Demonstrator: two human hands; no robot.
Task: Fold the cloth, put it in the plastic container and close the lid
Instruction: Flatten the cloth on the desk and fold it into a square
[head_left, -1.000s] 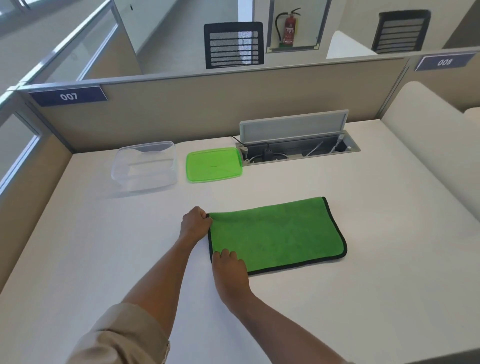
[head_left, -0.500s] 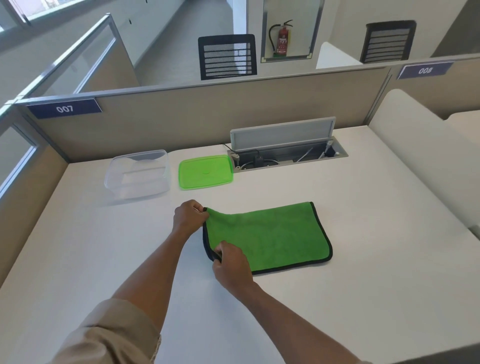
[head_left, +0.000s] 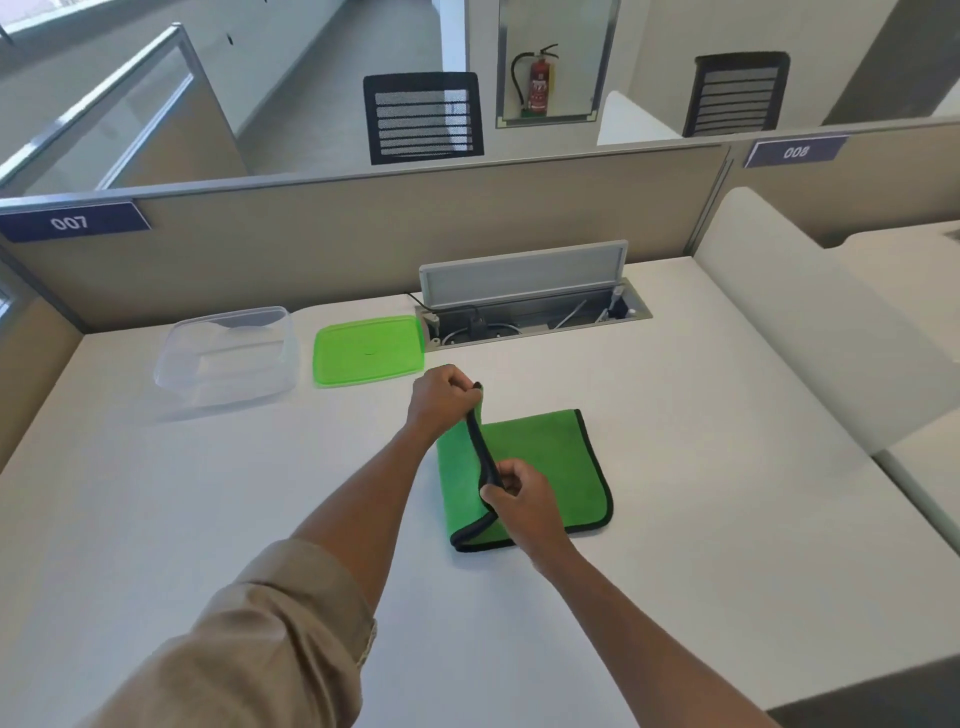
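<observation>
A green cloth (head_left: 545, 467) with a black hem lies folded on the white desk, its left edge raised off the surface. My left hand (head_left: 441, 397) pinches the far corner of that raised edge, and my right hand (head_left: 517, 493) pinches the near corner. The lifted part stands up and leans to the right over the rest of the cloth. A clear plastic container (head_left: 228, 356) stands empty and uncovered at the back left. Its green lid (head_left: 369, 349) lies flat on the desk just to the container's right.
An open cable box (head_left: 530, 306) with a raised grey flap sits in the desk behind the cloth. Beige partition panels (head_left: 363, 234) close off the back and left. A white rounded divider (head_left: 810, 322) borders the desk's right side.
Both hands have lifted the cloth's left edge off the desk and carried it rightwards, so the cloth is partly doubled over. The camera view has shifted too.
</observation>
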